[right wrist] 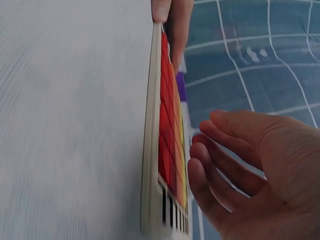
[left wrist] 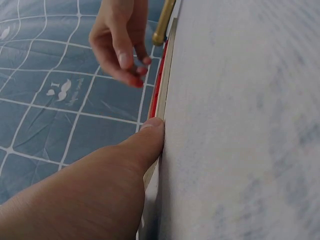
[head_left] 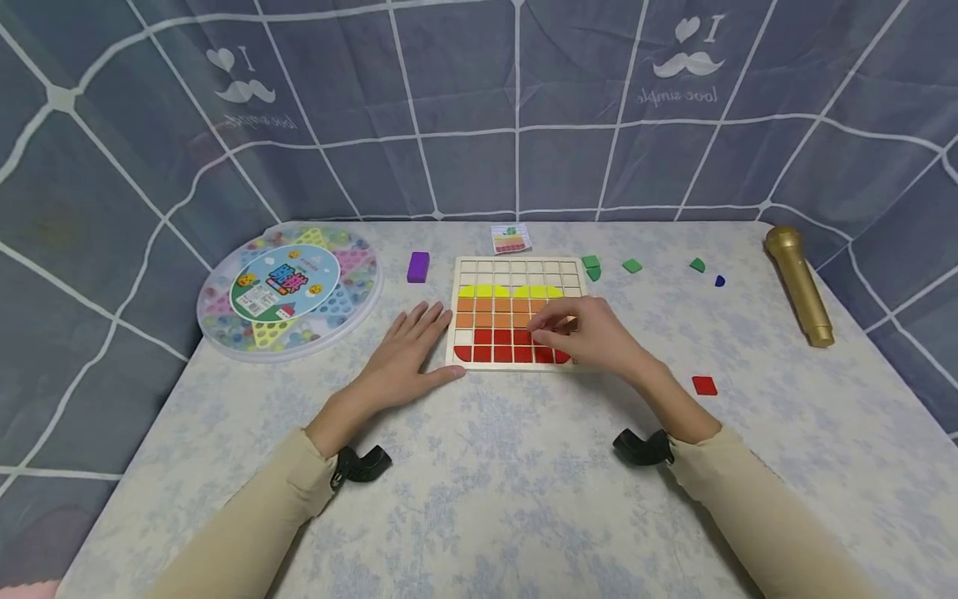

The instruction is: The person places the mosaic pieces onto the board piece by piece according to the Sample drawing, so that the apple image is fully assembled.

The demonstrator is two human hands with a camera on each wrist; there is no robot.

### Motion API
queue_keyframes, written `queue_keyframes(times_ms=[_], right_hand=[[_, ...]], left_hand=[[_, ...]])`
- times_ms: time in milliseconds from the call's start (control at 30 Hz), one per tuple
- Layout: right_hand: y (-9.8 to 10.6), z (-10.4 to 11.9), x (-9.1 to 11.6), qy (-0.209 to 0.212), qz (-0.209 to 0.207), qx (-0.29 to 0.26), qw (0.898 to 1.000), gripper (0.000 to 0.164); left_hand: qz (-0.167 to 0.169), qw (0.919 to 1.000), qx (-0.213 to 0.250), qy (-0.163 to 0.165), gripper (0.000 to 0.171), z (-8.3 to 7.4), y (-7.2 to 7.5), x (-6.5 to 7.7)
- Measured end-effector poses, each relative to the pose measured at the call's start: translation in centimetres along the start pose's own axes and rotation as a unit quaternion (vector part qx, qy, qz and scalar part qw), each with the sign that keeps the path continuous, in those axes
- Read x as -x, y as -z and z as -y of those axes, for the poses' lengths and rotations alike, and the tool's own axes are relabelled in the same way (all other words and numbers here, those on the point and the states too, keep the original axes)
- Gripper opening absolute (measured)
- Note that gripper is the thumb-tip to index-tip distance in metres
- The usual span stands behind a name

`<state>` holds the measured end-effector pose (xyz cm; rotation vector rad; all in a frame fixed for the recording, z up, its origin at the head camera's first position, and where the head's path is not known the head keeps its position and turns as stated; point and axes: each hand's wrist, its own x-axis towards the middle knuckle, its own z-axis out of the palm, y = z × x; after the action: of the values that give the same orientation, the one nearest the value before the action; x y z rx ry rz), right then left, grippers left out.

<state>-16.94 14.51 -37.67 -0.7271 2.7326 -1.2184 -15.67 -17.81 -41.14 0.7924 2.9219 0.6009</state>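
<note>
A wooden grid board lies on the table, partly filled with flat tiles in yellow, orange and red rows. My left hand rests palm down along the board's left side, fingers spread and thumb at the near left corner. In the left wrist view that thumb touches the board's edge. My right hand hovers over the right part of the red tiles, fingers loosely bent. No piece shows between its fingers in the right wrist view. One red tile lies on the table right of the board.
A round lidded case of beads lies at the left. Behind the board are a purple block and a picture card. Green pieces, a blue piece and a gold microphone-shaped object lie to the right.
</note>
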Motion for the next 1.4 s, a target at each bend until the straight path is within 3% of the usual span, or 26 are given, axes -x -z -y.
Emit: queue_keyframes(times_ms=[200, 367, 600, 833, 1100, 1400], right_hand=[[3.6, -2.1, 3.0, -0.023, -0.006, 0.029, 0.999, 0.017], [6.9, -3.6, 6.4, -0.027, 0.011, 0.06, 0.998, 0.022], [10.3, -5.9, 11.3, -0.052, 0.025, 0.081, 0.995, 0.038], [11.1, -7.8, 14.2, -0.075, 0.052, 0.067, 0.994, 0.059], [11.2, -9.1, 15.7, -0.057, 0.016, 0.1, 0.993, 0.045], [10.7, -8.8, 15.1, -0.063, -0.011, 0.147, 0.987, 0.033]], left_hand=[[-0.003, 1.0, 0.001, -0.002, 0.095, 0.1, 0.0, 0.0], [-0.004, 1.0, 0.003, -0.002, 0.095, 0.1, -0.1, 0.0], [-0.003, 1.0, 0.008, -0.002, 0.095, 0.2, -0.2, 0.0], [-0.004, 0.9999, 0.009, -0.002, 0.096, 0.1, -0.2, 0.1], [-0.005, 0.9999, 0.008, -0.005, 0.095, 0.0, -0.2, 0.1], [-0.007, 0.9999, 0.008, -0.005, 0.093, 0.1, -0.1, 0.1]])
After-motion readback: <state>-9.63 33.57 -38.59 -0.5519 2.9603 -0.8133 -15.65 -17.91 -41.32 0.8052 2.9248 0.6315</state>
